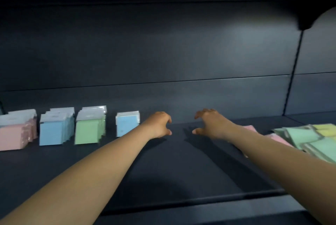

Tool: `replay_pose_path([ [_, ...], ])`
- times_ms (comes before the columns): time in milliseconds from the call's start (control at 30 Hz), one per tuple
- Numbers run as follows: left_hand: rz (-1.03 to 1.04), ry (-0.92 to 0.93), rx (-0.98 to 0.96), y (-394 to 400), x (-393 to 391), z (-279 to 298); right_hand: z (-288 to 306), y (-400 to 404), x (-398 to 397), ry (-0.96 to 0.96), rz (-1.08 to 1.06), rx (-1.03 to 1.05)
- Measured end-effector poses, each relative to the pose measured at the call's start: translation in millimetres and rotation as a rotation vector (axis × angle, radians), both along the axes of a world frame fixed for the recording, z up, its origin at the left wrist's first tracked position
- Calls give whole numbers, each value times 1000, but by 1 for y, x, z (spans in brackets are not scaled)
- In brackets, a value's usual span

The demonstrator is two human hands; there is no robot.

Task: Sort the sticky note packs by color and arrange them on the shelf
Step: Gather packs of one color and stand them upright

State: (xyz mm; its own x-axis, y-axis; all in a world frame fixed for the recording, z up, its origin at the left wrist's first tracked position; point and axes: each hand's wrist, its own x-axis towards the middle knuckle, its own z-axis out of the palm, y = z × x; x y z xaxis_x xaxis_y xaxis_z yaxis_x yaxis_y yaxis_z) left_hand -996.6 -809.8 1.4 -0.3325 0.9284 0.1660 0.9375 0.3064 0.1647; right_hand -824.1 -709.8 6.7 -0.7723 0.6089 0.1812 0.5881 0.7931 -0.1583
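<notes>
Upright rows of sticky note packs stand along the left of the dark shelf [163, 166]: a pink row [14, 135], a blue row [54, 130], a green row [89, 128] and a short second blue row [127, 123]. My left hand [160, 124] hovers just right of that short blue row, fingers loosely curved, holding nothing. My right hand [209, 122] faces it a short gap away, also empty. An unsorted heap of green, yellow and pink packs [309, 139] lies flat at the right, partly behind my right forearm.
The shelf's dark back panel [181, 51] rises behind the packs. A vertical divider [291, 82] splits it at the right. The shelf's front lip [200, 204] runs across below my arms. Bare shelf floor lies between the short blue row and the heap.
</notes>
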Motion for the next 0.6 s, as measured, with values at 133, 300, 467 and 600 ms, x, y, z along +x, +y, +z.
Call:
replay_pose_path([
  [133,-6,-31,4,32,79,-6,3,26,88,-33,0,19],
  [300,-8,-97,2,65,166,-15,-4,58,178,-81,27,-31],
  [467,37,-221,-1,88,207,-26,-13,75,221,-144,97,-126],
  [600,100,-252,-2,97,212,-33,-21,81,226,-144,126,-160],
])
